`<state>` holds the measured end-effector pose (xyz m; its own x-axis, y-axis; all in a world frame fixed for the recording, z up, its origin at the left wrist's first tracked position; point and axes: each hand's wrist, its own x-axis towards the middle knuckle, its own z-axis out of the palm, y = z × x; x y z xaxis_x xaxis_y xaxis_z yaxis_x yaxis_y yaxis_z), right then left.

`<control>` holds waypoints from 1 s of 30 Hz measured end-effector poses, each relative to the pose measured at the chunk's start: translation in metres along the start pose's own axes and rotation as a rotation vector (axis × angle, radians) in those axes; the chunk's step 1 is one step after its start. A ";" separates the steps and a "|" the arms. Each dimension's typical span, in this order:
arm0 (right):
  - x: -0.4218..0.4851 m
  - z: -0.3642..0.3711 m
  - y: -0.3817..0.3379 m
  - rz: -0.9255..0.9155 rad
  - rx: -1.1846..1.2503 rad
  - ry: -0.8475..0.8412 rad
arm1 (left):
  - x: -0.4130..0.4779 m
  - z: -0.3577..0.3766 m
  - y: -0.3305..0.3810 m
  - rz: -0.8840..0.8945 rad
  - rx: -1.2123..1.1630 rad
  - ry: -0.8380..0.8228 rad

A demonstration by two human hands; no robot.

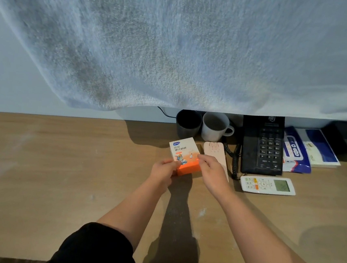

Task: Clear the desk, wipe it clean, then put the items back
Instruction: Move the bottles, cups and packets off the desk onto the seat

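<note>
Fingers of the right hand curl over the right edge of the small orange-and-white cardboard box, and the left hand pinches its near left corner, so both hands are clamped on it from opposite sides. The box sits squarely between them, low over the brown wooden desk; whether it touches the surface I cannot tell. Its long axis runs away from the person, leaning slightly left. Neither hand is nearer. Just beside it on the right lies a flat pale pink plastic case, lying parallel to it, so any setting-down likely needs a gap on that side.
</note>
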<state>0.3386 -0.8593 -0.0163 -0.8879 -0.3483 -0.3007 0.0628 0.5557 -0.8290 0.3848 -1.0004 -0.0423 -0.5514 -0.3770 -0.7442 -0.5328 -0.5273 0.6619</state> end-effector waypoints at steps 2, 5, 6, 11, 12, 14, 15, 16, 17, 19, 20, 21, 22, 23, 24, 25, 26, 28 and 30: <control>-0.001 -0.001 0.003 -0.008 -0.075 0.028 | -0.006 -0.011 0.004 0.023 -0.056 -0.029; 0.006 -0.008 0.018 0.001 -0.371 0.134 | -0.015 -0.026 0.009 0.068 -0.013 -0.064; 0.010 -0.010 0.023 0.029 -0.475 0.142 | -0.018 -0.029 0.010 0.084 0.013 -0.073; 0.026 -0.006 0.026 0.166 -0.789 0.057 | -0.021 -0.042 0.006 0.126 0.122 -0.016; 0.030 -0.003 0.026 0.178 -0.832 0.045 | -0.022 -0.043 0.004 0.138 0.141 -0.003; 0.036 0.002 0.028 0.199 -0.913 0.030 | -0.023 -0.045 0.000 0.177 0.176 0.021; 0.039 0.003 0.029 0.210 -0.944 0.026 | -0.023 -0.046 -0.002 0.199 0.194 0.025; 0.042 0.004 0.029 0.224 -0.965 0.022 | -0.024 -0.048 -0.003 0.218 0.212 0.023; 0.044 0.004 0.030 0.238 -0.975 0.019 | -0.024 -0.049 -0.004 0.235 0.233 0.018; 0.047 0.005 0.032 0.256 -0.979 0.023 | -0.024 -0.052 -0.008 0.257 0.256 0.013; 0.047 0.005 0.033 0.260 -0.978 0.030 | -0.024 -0.053 -0.009 0.261 0.256 0.019; 0.047 0.006 0.034 0.256 -0.979 0.038 | -0.023 -0.054 -0.010 0.263 0.257 0.028; 0.047 0.006 0.035 0.249 -0.979 0.045 | -0.024 -0.055 -0.010 0.264 0.264 0.037; 0.047 0.006 0.036 0.243 -0.977 0.050 | -0.024 -0.055 -0.009 0.263 0.269 0.042; 0.047 0.006 0.036 0.242 -0.970 0.051 | -0.024 -0.055 -0.008 0.262 0.271 0.043; 0.048 0.005 0.036 0.246 -0.960 0.050 | -0.024 -0.055 -0.007 0.258 0.270 0.043; 0.048 0.003 0.036 0.253 -0.943 0.048 | -0.025 -0.054 -0.006 0.249 0.267 0.039; 0.049 -0.001 0.034 0.262 -0.881 0.055 | -0.026 -0.054 -0.005 0.231 0.256 0.020; 0.049 -0.005 0.031 0.257 -0.802 0.079 | -0.027 -0.056 -0.004 0.220 0.247 0.005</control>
<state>0.2949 -0.8556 -0.0543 -0.9215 -0.1006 -0.3751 -0.0491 0.9883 -0.1443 0.4383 -1.0306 -0.0299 -0.6677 -0.4654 -0.5810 -0.5412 -0.2324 0.8081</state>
